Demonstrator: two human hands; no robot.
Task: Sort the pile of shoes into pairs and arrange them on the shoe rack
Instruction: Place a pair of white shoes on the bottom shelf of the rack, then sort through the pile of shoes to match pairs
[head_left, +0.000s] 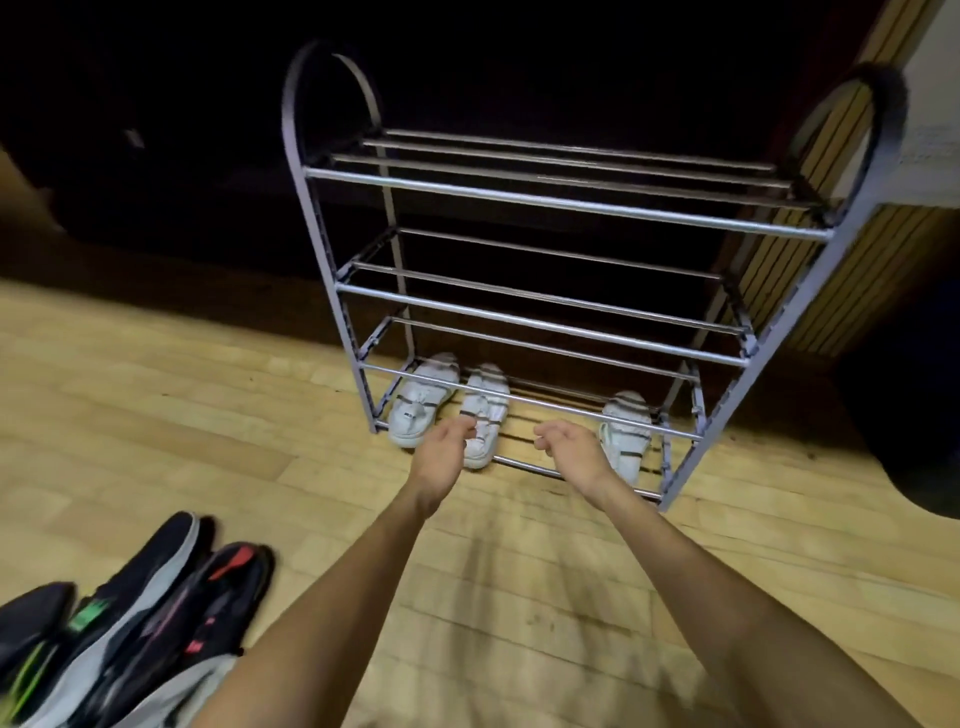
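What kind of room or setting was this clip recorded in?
Probably a home entryway or hallway, dimly lit. A tiered metal shoe rack stands on a light wood plank floor, white shoes sit on its bottom tier, and a pile of dark sneakers lies nearby.

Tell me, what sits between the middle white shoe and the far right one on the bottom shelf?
No shoe: in the head view only bare rack bars show between the middle white shoe and the right white shoe.

Shiny metal tubes form the shoe rack (545, 202), framed in matt grey; smooth white leather-look shoes (415, 405) sit on its bottom shelf above a pale, lightly glossy wood-plank floor (156, 415).
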